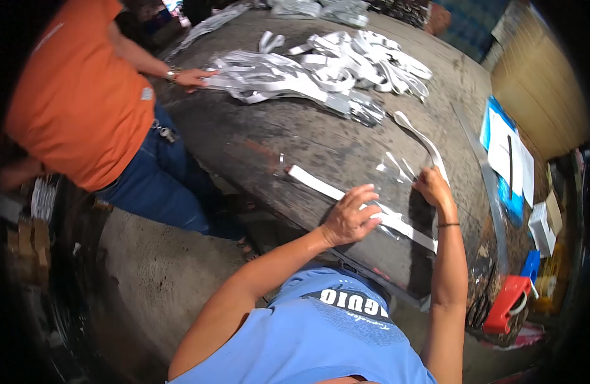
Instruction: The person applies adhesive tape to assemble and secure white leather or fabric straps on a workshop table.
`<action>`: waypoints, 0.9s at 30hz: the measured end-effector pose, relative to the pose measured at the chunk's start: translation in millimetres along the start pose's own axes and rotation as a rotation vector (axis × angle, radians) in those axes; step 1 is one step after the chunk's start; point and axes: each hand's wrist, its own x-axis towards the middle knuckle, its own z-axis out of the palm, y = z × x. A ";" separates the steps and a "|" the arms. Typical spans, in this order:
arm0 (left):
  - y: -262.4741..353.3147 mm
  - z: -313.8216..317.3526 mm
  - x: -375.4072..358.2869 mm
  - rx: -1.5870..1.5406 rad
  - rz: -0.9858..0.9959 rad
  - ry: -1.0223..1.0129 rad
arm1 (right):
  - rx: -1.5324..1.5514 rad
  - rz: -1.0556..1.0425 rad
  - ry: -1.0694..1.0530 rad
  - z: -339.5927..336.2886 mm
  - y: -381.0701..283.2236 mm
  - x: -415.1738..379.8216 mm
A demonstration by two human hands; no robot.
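Note:
A long white strap (317,184) lies slantwise along the near edge of the dark table. My left hand (352,217) rests over its middle, fingers apart. Clear plastic (392,221) shows under and beside those fingers. My right hand (432,187) is closed, fingertips pressed together, at the right part of the table. Right behind it runs another white length of strap (417,132), curving away toward the pile. Whether the fingers grip this strap or the clear plastic beside them is hidden. Small white pieces with clear plastic (394,168) lie just left of my right hand.
A heap of white straps (336,61) covers the far table (243,137). At left, a co-worker in an orange shirt (84,96) has a hand (196,78) on the heap. Right: papers on blue plastic (509,157), a metal strip (490,192), a red tape dispenser (507,304).

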 end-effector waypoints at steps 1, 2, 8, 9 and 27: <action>-1.3 0.4 1.5 -0.019 0.004 -0.001 | 0.006 -0.030 0.004 -0.9 -6.7 -6.2; -2.3 -0.1 6.2 0.007 0.004 0.011 | -0.036 -0.085 0.100 -1.6 -12.7 -12.9; 3.4 2.4 70.0 0.021 0.045 0.068 | -0.120 -0.384 0.432 -44.5 -78.3 -59.7; 4.7 3.1 83.4 0.041 0.048 0.048 | -0.158 -0.471 0.538 -49.3 -84.4 -67.0; 22.5 9.7 91.9 -0.821 -0.386 -0.091 | 1.228 0.031 0.584 -42.7 -72.8 -112.5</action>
